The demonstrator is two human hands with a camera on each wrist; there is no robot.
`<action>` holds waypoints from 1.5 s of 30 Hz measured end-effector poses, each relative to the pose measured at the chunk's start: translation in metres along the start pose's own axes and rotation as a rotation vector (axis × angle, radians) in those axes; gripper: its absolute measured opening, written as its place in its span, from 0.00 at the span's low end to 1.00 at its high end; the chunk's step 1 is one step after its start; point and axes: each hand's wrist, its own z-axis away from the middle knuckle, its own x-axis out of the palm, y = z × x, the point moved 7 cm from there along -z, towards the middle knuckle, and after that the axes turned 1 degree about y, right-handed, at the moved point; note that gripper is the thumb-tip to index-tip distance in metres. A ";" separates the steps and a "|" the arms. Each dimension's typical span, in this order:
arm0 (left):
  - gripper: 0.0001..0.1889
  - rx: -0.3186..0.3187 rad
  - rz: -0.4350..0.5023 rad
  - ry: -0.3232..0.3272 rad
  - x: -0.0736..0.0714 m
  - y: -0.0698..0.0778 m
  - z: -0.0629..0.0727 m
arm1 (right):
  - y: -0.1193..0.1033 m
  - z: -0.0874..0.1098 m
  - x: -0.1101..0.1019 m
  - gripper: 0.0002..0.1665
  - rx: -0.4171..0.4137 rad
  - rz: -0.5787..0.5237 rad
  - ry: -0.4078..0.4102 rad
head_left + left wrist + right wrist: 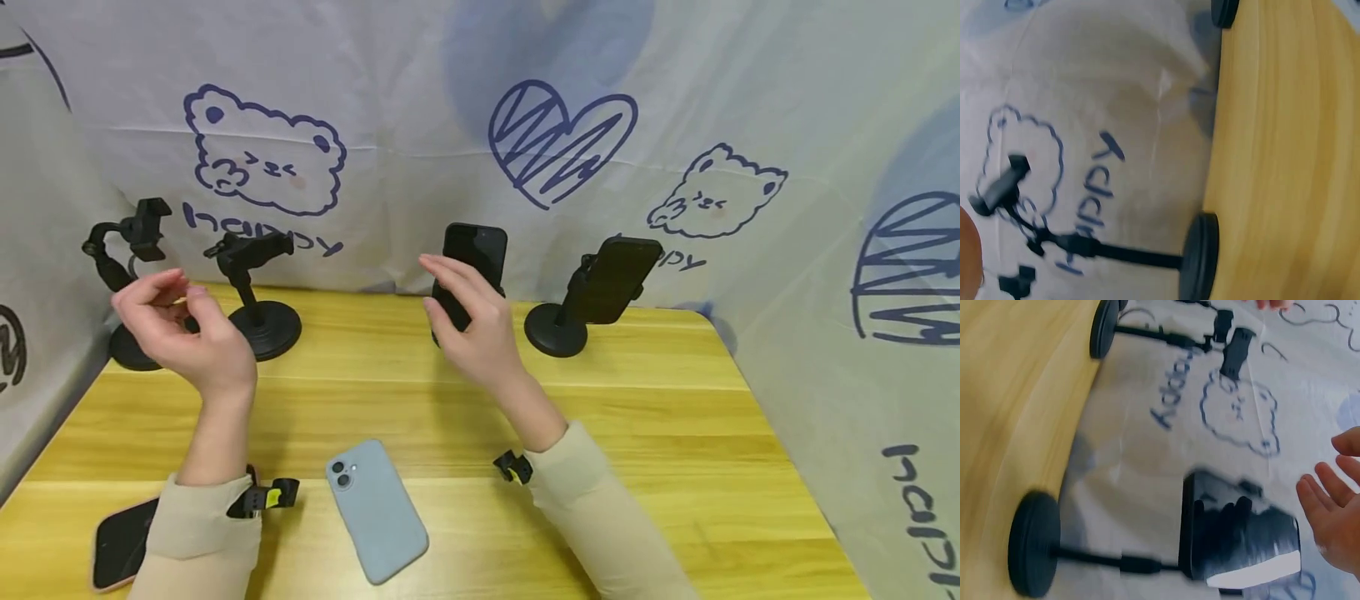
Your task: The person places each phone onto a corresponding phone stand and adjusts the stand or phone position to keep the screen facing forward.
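Observation:
My right hand (pixel 480 325) is raised with loosely bent fingers, holding nothing. In the head view it overlaps a dark phone (pixel 483 243) mounted on a stand. The right wrist view shows the fingers apart from that phone (pixel 1241 534), its screen reflecting light. On the left, my left hand (pixel 195 337) hovers palm up, fingers loosely curled around nothing. It partly covers a black phone stand (pixel 146 229) with a bare clamp. Beside it rises a second phoneless stand (pixel 266 332), also seen as a round-based stand (pixel 1141 255) in the left wrist view.
Another stand (pixel 557 332) at the right carries a tilted dark phone (pixel 617 279). A pale blue phone (pixel 382 512) lies camera side up near the front. Under the left forearm is a pink-edged phone (pixel 123 542). A patterned white cloth (pixel 420 167) hangs behind the wooden table (pixel 660 450).

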 end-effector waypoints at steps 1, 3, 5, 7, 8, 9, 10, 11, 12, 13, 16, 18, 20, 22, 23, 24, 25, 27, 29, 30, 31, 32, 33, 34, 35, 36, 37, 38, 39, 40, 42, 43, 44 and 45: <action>0.11 -0.040 -0.013 -0.005 -0.002 -0.010 -0.004 | 0.000 -0.002 0.009 0.24 0.028 -0.026 -0.029; 0.11 -0.133 -0.051 -0.028 -0.004 -0.030 -0.011 | 0.002 -0.007 0.029 0.24 0.109 -0.081 -0.091; 0.11 -0.223 -0.099 -0.068 -0.004 -0.049 -0.016 | 0.007 -0.012 0.050 0.24 0.224 -0.139 -0.146; 0.13 -0.329 -0.164 -0.117 -0.003 -0.067 -0.019 | 0.012 -0.017 0.071 0.24 0.347 -0.183 -0.186; 0.14 -0.384 -0.195 -0.147 -0.001 -0.075 -0.020 | 0.015 -0.019 0.081 0.24 0.401 -0.197 -0.199; 0.16 -0.434 -0.222 -0.178 0.001 -0.083 -0.020 | 0.018 -0.022 0.090 0.23 0.455 -0.211 -0.206; 0.17 -0.486 -0.247 -0.208 0.002 -0.090 -0.020 | 0.021 -0.025 0.099 0.23 0.503 -0.219 -0.207; 0.18 -0.539 -0.265 -0.236 0.004 -0.097 -0.020 | 0.025 -0.028 0.107 0.23 0.546 -0.220 -0.207; 0.20 -0.592 -0.278 -0.263 0.006 -0.103 -0.019 | 0.028 -0.031 0.115 0.23 0.581 -0.221 -0.206; 0.21 -0.633 -0.287 -0.288 0.008 -0.108 -0.019 | 0.032 -0.034 0.123 0.23 0.614 -0.219 -0.204; 0.22 -0.707 -0.318 -0.348 0.011 -0.120 -0.018 | 0.043 -0.042 0.144 0.23 0.696 -0.189 -0.211; 0.22 -0.706 -0.342 -0.376 0.015 -0.124 -0.019 | 0.049 -0.048 0.155 0.22 0.727 -0.163 -0.218; 0.21 -0.686 -0.373 -0.395 0.018 -0.127 -0.019 | 0.054 -0.052 0.164 0.22 0.741 -0.131 -0.215; 0.18 -0.657 -0.398 -0.403 0.020 -0.130 -0.019 | 0.057 -0.057 0.170 0.22 0.741 -0.106 -0.204; 0.17 -0.640 -0.411 -0.407 0.021 -0.131 -0.019 | 0.059 -0.058 0.172 0.21 0.735 -0.093 -0.198; 0.16 -0.625 -0.421 -0.408 0.022 -0.132 -0.019 | 0.059 -0.060 0.174 0.21 0.730 -0.084 -0.193; 0.16 -0.615 -0.432 -0.410 0.022 -0.133 -0.019 | 0.059 -0.061 0.175 0.20 0.722 -0.078 -0.183; 0.16 -0.601 -0.449 -0.414 0.023 -0.134 -0.019 | 0.059 -0.062 0.178 0.18 0.713 -0.083 -0.166; 0.17 -0.594 -0.465 -0.419 0.023 -0.134 -0.020 | 0.060 -0.062 0.180 0.17 0.710 -0.105 -0.145; 0.18 -0.592 -0.473 -0.423 0.023 -0.134 -0.020 | 0.060 -0.061 0.180 0.16 0.716 -0.127 -0.134; 0.18 -0.595 -0.479 -0.428 0.023 -0.134 -0.020 | 0.060 -0.060 0.181 0.16 0.721 -0.145 -0.122; 0.19 -0.597 -0.485 -0.434 0.024 -0.134 -0.020 | 0.061 -0.060 0.180 0.15 0.729 -0.160 -0.115; 0.19 -0.596 -0.490 -0.440 0.024 -0.134 -0.020 | 0.061 -0.059 0.180 0.15 0.735 -0.170 -0.111; 0.20 -0.595 -0.493 -0.447 0.025 -0.134 -0.019 | 0.061 -0.058 0.179 0.15 0.739 -0.175 -0.109; 0.21 -0.593 -0.497 -0.455 0.025 -0.134 -0.019 | 0.061 -0.057 0.178 0.15 0.741 -0.176 -0.109; 0.22 -0.592 -0.503 -0.463 0.026 -0.134 -0.018 | 0.061 -0.056 0.176 0.15 0.740 -0.176 -0.110; 0.22 -0.592 -0.508 -0.473 0.027 -0.134 -0.018 | 0.061 -0.055 0.175 0.15 0.738 -0.171 -0.111; 0.23 -0.588 -0.511 -0.481 0.028 -0.133 -0.017 | 0.060 -0.054 0.173 0.15 0.733 -0.166 -0.113; 0.24 -0.579 -0.514 -0.489 0.029 -0.132 -0.016 | 0.060 -0.053 0.171 0.15 0.728 -0.162 -0.114; 0.24 -0.568 -0.516 -0.496 0.030 -0.131 -0.015 | 0.059 -0.052 0.168 0.16 0.725 -0.161 -0.114; 0.24 -0.545 -0.518 -0.512 0.032 -0.128 -0.012 | 0.058 -0.049 0.163 0.16 0.727 -0.157 -0.113; 0.24 -0.532 -0.517 -0.522 0.034 -0.126 -0.011 | 0.057 -0.046 0.161 0.15 0.731 -0.151 -0.110; 0.23 -0.515 -0.516 -0.533 0.035 -0.124 -0.009 | 0.057 -0.044 0.157 0.16 0.734 -0.145 -0.106; 0.23 -0.503 -0.522 -0.549 0.037 -0.123 -0.007 | 0.056 -0.041 0.154 0.16 0.739 -0.141 -0.099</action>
